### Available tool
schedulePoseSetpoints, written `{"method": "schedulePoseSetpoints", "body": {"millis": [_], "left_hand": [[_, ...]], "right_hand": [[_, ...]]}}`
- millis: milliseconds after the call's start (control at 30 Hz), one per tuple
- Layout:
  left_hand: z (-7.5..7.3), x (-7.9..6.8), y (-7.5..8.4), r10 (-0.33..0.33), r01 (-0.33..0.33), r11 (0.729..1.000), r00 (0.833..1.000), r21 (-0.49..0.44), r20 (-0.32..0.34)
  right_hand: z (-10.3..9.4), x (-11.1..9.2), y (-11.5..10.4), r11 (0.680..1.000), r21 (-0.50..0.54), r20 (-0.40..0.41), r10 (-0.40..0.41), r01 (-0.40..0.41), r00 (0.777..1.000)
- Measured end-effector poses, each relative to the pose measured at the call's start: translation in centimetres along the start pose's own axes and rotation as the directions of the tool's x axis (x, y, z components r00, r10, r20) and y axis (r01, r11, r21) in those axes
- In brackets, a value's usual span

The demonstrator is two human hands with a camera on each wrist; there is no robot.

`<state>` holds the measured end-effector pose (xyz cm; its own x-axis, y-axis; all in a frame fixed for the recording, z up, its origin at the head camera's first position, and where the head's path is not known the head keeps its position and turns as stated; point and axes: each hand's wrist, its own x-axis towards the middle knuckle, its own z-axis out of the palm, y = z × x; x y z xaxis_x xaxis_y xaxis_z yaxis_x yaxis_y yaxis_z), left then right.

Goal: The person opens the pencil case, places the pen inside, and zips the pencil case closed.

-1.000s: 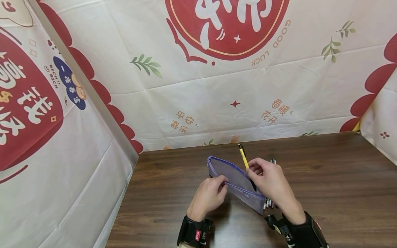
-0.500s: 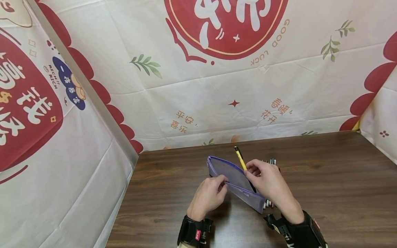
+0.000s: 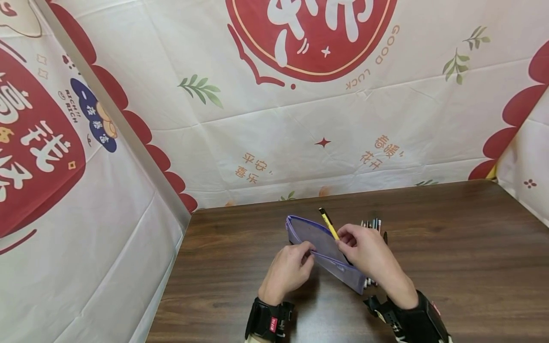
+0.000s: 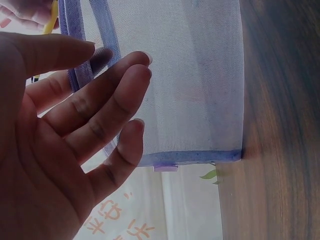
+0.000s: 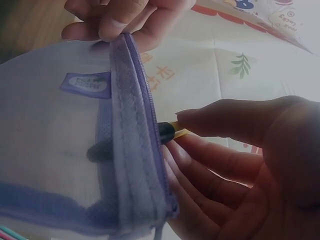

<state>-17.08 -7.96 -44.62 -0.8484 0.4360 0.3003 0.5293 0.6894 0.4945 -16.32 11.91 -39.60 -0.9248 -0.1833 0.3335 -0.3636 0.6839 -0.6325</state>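
My left hand (image 3: 288, 269) pinches the near rim of a purple mesh zip pouch (image 3: 340, 272), which stands with its mouth unzipped. In the left wrist view, thumb and index finger lie on either side of the pouch's zip edge (image 4: 75, 55). My right hand (image 3: 373, 252) holds a yellow marker pen (image 3: 328, 225) with black ends between thumb and fingers, tilted over the mouth. In the right wrist view, the pen's lower black end (image 5: 166, 132) passes behind the zip edge and its dark tip shows through the mesh, inside the pouch.
Several pens (image 3: 376, 224) lie side by side on the brown wooden table (image 3: 450, 267), partly hidden behind the pouch and right hand. A printed white cloth (image 3: 274, 119) hangs along the table's back edge, with more cloth at both sides.
My right hand has shifted slightly left, and the pen's upper end has moved left and down, leaning further over the pouch. The left hand and pouch stay nearly still.
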Motion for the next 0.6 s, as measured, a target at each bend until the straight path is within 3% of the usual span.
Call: {"method": "schedulePoseSetpoints", "body": {"millis": [600], "left_hand": [[-0.04, -0.02, 0.05, -0.002, 0.002, 1.000, 1.000, 0.004, 0.009]], "right_hand": [[0.59, -0.27, -0.23, 0.994, -0.105, 0.001, -0.008, 0.008, 1.000]]}}
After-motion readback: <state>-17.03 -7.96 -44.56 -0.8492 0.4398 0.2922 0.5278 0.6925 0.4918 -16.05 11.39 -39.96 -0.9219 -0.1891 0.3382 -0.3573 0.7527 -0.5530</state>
